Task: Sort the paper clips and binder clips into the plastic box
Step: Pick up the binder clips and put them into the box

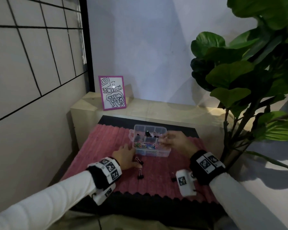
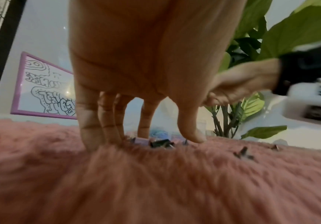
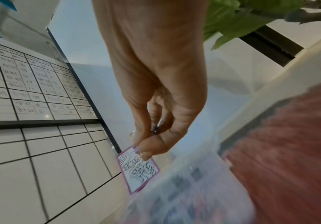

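— What's the right hand (image 1: 176, 141) doing?
— Pinching a clip (image 3: 155, 130) over the box (image 1: 150, 142).
— The left hand (image 1: 125, 156)?
— Lying flat, fingers spread, beside the box; loose clips (image 1: 140, 173) are sitting by its thumb.

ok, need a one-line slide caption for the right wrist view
Right hand pinches a small binder clip above the blurred plastic box, framed drawing behind.
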`<state>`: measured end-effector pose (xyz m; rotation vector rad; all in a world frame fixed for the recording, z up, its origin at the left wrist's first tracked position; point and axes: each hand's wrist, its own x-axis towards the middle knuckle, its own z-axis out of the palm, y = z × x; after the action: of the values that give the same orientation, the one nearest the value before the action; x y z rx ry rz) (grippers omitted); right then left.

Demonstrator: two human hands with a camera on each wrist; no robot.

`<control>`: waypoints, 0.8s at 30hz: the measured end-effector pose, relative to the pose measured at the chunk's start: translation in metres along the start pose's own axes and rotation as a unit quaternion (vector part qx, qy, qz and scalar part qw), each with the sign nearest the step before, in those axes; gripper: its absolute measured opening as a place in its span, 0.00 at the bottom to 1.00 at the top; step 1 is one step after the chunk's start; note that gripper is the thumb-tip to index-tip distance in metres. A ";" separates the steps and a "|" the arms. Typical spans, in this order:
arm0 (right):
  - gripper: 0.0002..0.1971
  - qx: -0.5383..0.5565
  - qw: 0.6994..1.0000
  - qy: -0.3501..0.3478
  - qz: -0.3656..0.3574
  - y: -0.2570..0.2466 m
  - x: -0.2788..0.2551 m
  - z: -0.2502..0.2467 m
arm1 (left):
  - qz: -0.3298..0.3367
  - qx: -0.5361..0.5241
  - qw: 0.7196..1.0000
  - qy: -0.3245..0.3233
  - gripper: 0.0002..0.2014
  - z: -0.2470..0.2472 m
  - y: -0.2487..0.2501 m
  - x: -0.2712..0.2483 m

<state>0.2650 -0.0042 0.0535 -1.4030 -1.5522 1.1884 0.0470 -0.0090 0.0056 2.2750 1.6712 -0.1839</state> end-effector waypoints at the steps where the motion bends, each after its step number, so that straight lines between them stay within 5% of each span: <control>1: 0.02 -0.007 1.000 0.019 0.006 -0.006 0.016 -0.002 | 0.002 0.004 1.000 0.002 0.37 0.001 0.004 0.000; 7: 0.10 -0.158 0.983 0.060 0.075 -0.014 0.079 0.005 | 0.042 -0.022 0.999 -0.013 0.29 0.002 0.002 0.001; 9: 0.04 -0.232 0.969 0.037 0.080 -0.013 0.084 0.010 | 0.063 -0.049 0.997 -0.016 0.25 -0.001 -0.002 0.001; 11: 0.11 -0.321 0.945 0.014 0.064 -0.011 0.082 0.012 | 0.085 -0.070 0.994 -0.014 0.21 -0.004 -0.005 0.002; 19: 0.08 -0.371 0.922 0.040 -0.104 0.007 -0.005 -0.003 | 0.137 -0.123 0.982 -0.034 0.13 -0.009 -0.014 0.011; 24: 0.08 -0.396 0.915 -0.063 -0.026 0.035 -0.047 -0.008 | 0.128 -0.093 0.986 -0.060 0.18 -0.005 -0.013 0.010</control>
<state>0.2908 -0.0500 0.0258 -1.7736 -2.2958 0.6204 0.0377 0.0048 0.0051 2.2609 1.2664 -0.0979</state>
